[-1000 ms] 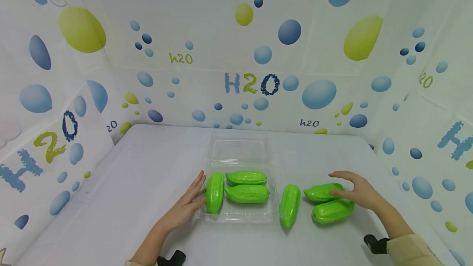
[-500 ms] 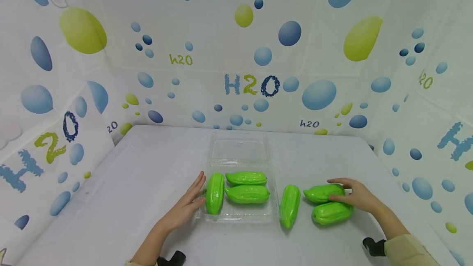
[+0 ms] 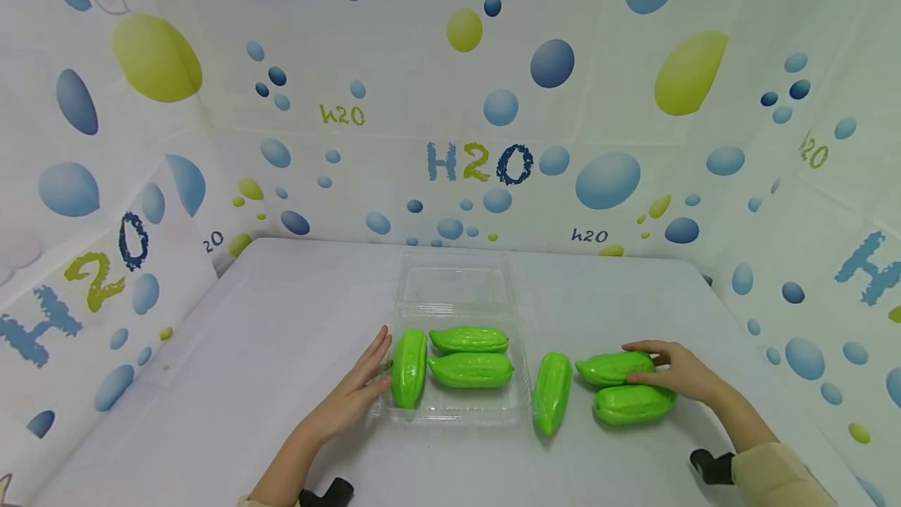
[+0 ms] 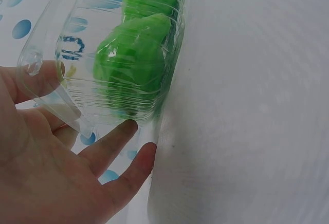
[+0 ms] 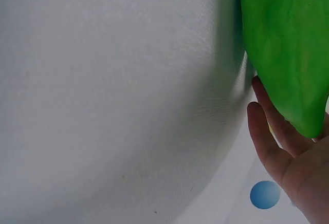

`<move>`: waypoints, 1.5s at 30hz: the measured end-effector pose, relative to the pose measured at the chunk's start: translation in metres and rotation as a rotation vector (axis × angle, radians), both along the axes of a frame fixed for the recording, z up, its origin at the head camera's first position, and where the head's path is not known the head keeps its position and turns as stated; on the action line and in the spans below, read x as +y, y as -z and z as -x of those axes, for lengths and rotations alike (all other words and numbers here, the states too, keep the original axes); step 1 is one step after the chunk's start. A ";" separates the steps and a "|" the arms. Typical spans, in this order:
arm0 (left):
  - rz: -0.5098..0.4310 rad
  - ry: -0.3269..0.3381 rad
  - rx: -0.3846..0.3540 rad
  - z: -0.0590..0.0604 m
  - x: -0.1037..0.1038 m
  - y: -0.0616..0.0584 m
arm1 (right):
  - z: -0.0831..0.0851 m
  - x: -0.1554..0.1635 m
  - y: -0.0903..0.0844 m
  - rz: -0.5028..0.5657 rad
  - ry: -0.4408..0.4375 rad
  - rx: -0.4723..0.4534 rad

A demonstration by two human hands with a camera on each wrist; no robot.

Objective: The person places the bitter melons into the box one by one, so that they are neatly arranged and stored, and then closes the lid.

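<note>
An open clear plastic clamshell box (image 3: pixel 450 415) stands mid-table with 3 green gourds inside. One, the left gourd (image 3: pixel 409 368), lies lengthwise; the back gourd (image 3: pixel 468 339) and front gourd (image 3: pixel 470 370) lie crosswise. My left hand (image 3: pixel 346 396) touches the box's left wall with fairly straight fingers, and the left wrist view shows the wall beside the fingertips (image 4: pixel 131 126). To the box's right, my right hand (image 3: pixel 684 372) holds the rear gourd (image 3: pixel 611 368) of a pair between thumb and fingers. The nearer gourd (image 3: pixel 633 404) lies against it and fills much of the right wrist view.
Another gourd (image 3: pixel 552 393) lies lengthwise right beside the box's right wall. The box's clear lid (image 3: pixel 456 282) lies folded back behind it. White cloth covers the table (image 3: pixel 296 311), and a printed curtain (image 3: pixel 394 53) rises around its back and sides.
My right hand has come down from above the pair and taken hold of the rear gourd, which has shifted slightly left. My left hand has stayed at the box.
</note>
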State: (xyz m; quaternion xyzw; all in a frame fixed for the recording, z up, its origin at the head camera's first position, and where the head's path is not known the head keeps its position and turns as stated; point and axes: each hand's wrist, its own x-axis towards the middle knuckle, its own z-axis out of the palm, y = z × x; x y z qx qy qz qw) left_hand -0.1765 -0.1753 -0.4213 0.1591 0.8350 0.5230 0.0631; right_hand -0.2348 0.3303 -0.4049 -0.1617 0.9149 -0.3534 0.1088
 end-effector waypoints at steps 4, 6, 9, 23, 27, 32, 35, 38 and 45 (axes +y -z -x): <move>-0.009 0.007 -0.006 0.000 0.000 -0.001 | 0.001 0.000 0.001 -0.003 0.006 -0.013; -0.018 0.009 -0.008 0.000 0.000 -0.001 | 0.001 0.000 0.001 -0.003 -0.002 -0.013; -0.021 0.011 -0.005 0.000 0.000 -0.001 | 0.001 0.000 0.001 -0.004 0.001 -0.014; 0.001 0.002 0.005 0.000 -0.001 0.000 | 0.000 -0.001 0.003 0.001 0.043 0.000; -0.018 0.015 0.002 0.000 -0.001 -0.001 | -0.001 -0.001 0.004 0.001 0.062 0.012; -0.020 0.018 0.005 -0.001 0.000 -0.001 | -0.001 -0.001 0.004 0.005 0.071 0.032; -0.011 0.011 0.003 0.000 0.000 0.000 | -0.001 -0.001 0.003 0.012 0.072 0.037; -0.010 0.002 -0.002 0.000 -0.001 0.001 | -0.003 -0.001 0.003 0.014 0.075 0.043; -0.023 0.000 -0.003 0.000 -0.001 0.001 | -0.005 -0.003 -0.002 0.006 0.101 0.109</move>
